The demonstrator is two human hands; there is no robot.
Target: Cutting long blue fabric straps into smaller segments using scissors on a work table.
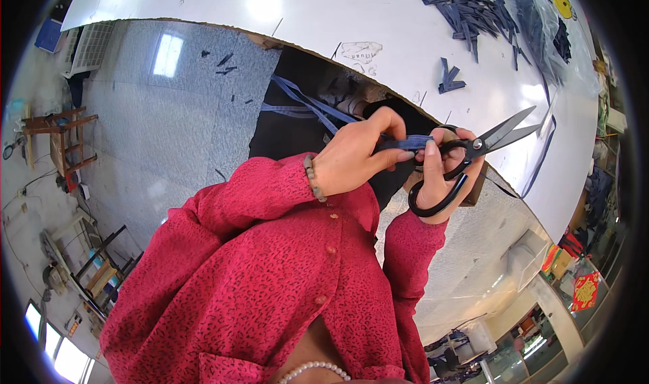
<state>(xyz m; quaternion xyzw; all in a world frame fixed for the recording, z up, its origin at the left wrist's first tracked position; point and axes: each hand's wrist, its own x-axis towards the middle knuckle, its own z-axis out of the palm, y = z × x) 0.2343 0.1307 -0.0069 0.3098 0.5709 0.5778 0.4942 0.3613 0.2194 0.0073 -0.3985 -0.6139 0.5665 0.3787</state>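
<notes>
A narrow blue denim strip (414,142) stretches between my two hands in front of my chest. My left hand (351,153) pinches it between thumb and fingers, close to its end. The thumb and fingers of my right hand (433,174) close on that end too. Black-handled scissors (500,135) hang in the same right hand, their blades parted and pointing away to the right, over the table edge. Long strip tails (314,103) trail off left of my left hand across my dark lap.
The white table (324,9) curves across the far side. On it lie a heap of dark blue strip pieces (466,12), a few more pieces (449,78) nearer, and clear plastic bags (541,29). Scraps (226,59) dot the grey floor; a wooden stool (61,137) stands far left.
</notes>
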